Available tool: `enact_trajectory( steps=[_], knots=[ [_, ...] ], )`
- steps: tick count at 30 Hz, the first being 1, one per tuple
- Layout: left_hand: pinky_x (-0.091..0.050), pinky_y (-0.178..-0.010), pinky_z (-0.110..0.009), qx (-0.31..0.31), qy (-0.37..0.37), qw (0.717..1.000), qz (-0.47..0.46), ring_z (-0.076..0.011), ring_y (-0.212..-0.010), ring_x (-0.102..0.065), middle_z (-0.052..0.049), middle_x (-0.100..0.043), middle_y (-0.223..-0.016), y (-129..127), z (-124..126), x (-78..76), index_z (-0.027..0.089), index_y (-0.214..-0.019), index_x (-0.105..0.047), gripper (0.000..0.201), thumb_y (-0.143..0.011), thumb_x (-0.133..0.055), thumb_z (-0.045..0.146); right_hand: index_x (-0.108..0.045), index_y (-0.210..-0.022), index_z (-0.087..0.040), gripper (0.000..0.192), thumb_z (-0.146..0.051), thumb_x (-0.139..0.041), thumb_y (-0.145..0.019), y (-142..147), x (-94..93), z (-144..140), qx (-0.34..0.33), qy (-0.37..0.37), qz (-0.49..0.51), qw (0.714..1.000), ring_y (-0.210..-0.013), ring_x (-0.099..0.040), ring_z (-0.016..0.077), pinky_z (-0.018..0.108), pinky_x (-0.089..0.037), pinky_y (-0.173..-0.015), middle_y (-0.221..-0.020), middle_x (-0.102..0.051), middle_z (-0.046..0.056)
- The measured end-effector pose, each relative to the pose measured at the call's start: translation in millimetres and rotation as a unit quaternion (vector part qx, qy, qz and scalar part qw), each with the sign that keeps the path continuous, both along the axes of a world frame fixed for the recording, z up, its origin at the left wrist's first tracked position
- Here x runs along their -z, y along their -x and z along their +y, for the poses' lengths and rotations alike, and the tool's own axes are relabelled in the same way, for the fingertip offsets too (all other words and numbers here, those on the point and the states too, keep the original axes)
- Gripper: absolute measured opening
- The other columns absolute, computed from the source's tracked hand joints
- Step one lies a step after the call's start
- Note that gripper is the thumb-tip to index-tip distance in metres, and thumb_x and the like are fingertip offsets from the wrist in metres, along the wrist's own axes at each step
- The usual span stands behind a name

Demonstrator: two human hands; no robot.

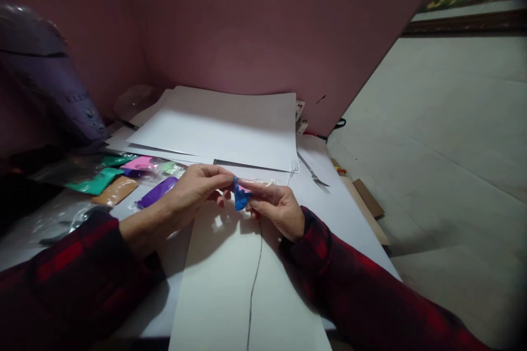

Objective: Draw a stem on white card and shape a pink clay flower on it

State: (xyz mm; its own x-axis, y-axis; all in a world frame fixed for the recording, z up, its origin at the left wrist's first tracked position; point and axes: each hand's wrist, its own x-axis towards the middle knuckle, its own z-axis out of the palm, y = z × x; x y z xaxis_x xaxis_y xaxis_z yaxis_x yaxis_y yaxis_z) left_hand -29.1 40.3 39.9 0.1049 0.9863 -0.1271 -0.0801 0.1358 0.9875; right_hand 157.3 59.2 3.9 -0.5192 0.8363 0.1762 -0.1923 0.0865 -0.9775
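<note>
Between my two hands is a small clear plastic packet (242, 197) with blue stuff in it. My left hand (201, 184) pinches its left upper edge between thumb and forefinger. On the other side, my right hand (278, 205) grips the packet with the thumb below and the fingers above. Clear film shows over the right fingers. Below both hands lies a white sheet (222, 296) with a dark wavy line (254, 279) running down it. What is inside the packet beyond the blue stuff I cannot make out.
Several coloured packets lie at left, among them a purple packet (156, 192), an orange packet (116, 191) and a green packet (96, 180). Large white sheets (222, 120) are stacked behind my hands. A fork (315, 175) rests at right. A purple bag (61, 88) stands by the pink wall.
</note>
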Motion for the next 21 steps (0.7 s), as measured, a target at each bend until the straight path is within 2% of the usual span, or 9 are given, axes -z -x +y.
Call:
enact_trajectory(
  steps=[3,7,12,19,21],
  knots=[
    [-0.043,-0.053,-0.023,-0.004,-0.008,1.000,0.010,-0.0119,-0.058,-0.054,-0.004,-0.063,-0.062,-0.1,-0.1,-0.9,0.014,-0.068,-0.072,0.015,-0.071,-0.072,0.029,-0.074,-0.105,-0.026,0.033,-0.015,-0.066,-0.075,-0.1,-0.8,-0.1,-0.006,-0.001,-0.003,1.000,-0.056,-0.051,0.0078,0.025,-0.043,-0.051,-0.083,-0.067,0.002],
    [-0.044,-0.054,-0.023,-0.006,-0.008,1.000,0.019,-0.0122,-0.058,-0.055,-0.005,-0.064,-0.062,-0.1,0.0,-1.0,0.013,-0.068,-0.073,0.014,-0.071,-0.072,0.027,-0.074,-0.103,-0.027,0.031,-0.017,-0.066,-0.074,-0.7,-2.5,0.2,-0.014,0.000,-0.003,1.000,-0.052,-0.051,0.0080,0.024,-0.041,-0.049,-0.072,-0.065,-0.001],
    [-0.046,-0.054,-0.025,0.000,-0.016,1.000,0.013,-0.0144,-0.060,-0.058,-0.006,-0.067,-0.065,0.4,0.4,-2.2,0.013,-0.072,-0.075,0.015,-0.071,-0.072,0.028,-0.074,-0.106,-0.025,0.035,-0.017,-0.067,-0.073,-0.9,-4.0,-1.2,0.003,0.001,0.000,1.000,-0.052,-0.048,0.0081,0.024,-0.040,-0.049,-0.066,-0.064,-0.001],
    [-0.047,-0.056,-0.026,0.003,-0.012,1.000,0.011,-0.0145,-0.059,-0.059,-0.006,-0.067,-0.061,-0.3,-1.3,-6.4,0.013,-0.071,-0.075,0.011,-0.068,-0.069,0.022,-0.075,-0.101,-0.028,0.035,-0.014,-0.067,-0.070,0.1,-5.2,-2.1,-0.016,0.008,0.012,1.000,-0.054,-0.052,0.0073,0.023,-0.041,-0.047,-0.090,-0.070,0.002],
    [-0.046,-0.056,-0.025,0.006,-0.011,1.000,0.010,-0.0130,-0.056,-0.057,-0.005,-0.066,-0.058,-0.6,-2.0,-6.8,0.013,-0.070,-0.075,0.010,-0.068,-0.069,0.021,-0.075,-0.101,-0.027,0.034,-0.014,-0.066,-0.070,-0.2,-5.7,-1.4,-0.024,0.006,0.012,1.000,-0.055,-0.053,0.0078,0.023,-0.042,-0.048,-0.091,-0.070,0.001]
  ],
)
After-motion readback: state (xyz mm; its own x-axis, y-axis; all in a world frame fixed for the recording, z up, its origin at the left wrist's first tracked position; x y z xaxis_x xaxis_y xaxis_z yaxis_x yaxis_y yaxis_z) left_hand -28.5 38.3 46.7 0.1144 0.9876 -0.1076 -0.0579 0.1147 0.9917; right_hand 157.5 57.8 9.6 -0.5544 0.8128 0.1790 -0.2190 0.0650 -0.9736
